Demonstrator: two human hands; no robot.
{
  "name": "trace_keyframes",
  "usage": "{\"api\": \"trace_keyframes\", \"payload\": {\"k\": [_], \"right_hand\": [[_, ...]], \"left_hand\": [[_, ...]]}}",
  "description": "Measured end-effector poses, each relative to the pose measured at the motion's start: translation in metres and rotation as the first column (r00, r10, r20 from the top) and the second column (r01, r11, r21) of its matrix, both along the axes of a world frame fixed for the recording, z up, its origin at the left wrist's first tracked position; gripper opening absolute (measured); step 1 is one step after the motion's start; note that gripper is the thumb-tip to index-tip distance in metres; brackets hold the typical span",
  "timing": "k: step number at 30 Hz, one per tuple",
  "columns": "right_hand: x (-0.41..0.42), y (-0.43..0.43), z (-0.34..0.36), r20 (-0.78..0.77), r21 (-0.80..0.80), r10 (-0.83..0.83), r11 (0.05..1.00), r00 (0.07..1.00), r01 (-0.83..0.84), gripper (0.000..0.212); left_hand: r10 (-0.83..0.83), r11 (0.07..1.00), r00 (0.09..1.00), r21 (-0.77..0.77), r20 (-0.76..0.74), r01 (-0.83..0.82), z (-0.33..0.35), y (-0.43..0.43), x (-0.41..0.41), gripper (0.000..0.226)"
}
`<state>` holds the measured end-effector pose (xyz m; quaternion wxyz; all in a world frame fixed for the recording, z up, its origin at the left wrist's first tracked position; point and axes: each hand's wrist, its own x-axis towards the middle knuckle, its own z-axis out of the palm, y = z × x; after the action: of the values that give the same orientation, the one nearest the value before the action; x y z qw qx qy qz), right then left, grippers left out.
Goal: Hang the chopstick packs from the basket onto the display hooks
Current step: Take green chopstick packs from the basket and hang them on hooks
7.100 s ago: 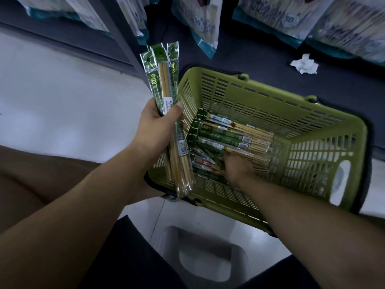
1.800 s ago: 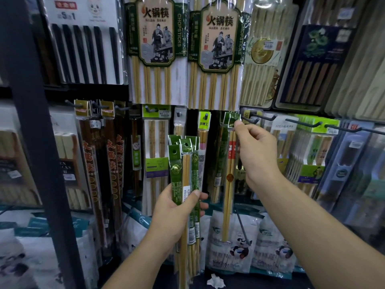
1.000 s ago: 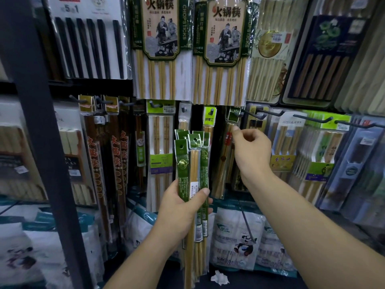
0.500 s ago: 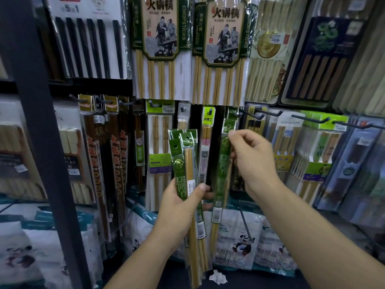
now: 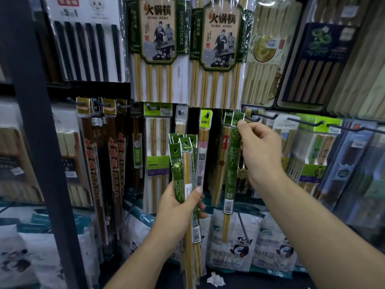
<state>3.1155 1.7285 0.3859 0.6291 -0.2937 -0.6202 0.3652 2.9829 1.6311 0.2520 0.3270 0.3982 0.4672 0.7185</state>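
My left hand (image 5: 179, 205) grips a bundle of green-headed chopstick packs (image 5: 185, 163) upright in front of the display, thumb across their labels. My right hand (image 5: 258, 151) pinches the top of one green chopstick pack (image 5: 232, 163), its punched header raised to the tip of a dark display hook (image 5: 253, 118). Another green header hangs just left of it on the same spot. The pack's bamboo ends dangle low. The basket is out of view.
Rows of hanging chopstick packs fill the wall: large hotpot chopstick cards (image 5: 158, 49) above, brown packs (image 5: 93, 163) at left, more hooks (image 5: 304, 122) at right. A dark shelf upright (image 5: 41, 142) stands at left. Bagged goods with panda prints (image 5: 239, 247) lie below.
My right hand took one pack from the left hand's bundle and lifted it up and right to the hook. The left hand stayed nearly still with the other packs.
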Motion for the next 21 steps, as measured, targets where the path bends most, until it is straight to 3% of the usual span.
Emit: {"api": "trace_keyframes", "payload": {"k": [6, 12, 21], "right_hand": [[-0.005, 0.001, 0.004, -0.008, 0.004, -0.004, 1.0, 1.0, 0.004, 0.042], [-0.007, 0.003, 0.004, -0.029, 0.01, -0.01, 1.0, 1.0, 0.01, 0.042], [-0.011, 0.017, -0.004, 0.009, -0.011, -0.031, 0.999, 0.999, 0.031, 0.04]], "left_hand": [[0.039, 0.999, 0.999, -0.004, -0.026, -0.039, 0.002, -0.002, 0.001, 0.021], [0.005, 0.997, 0.999, -0.076, -0.051, -0.009, 0.001, -0.003, 0.0, 0.065], [-0.004, 0.998, 0.998, -0.067, -0.062, 0.0, 0.001, -0.002, -0.002, 0.059]]}}
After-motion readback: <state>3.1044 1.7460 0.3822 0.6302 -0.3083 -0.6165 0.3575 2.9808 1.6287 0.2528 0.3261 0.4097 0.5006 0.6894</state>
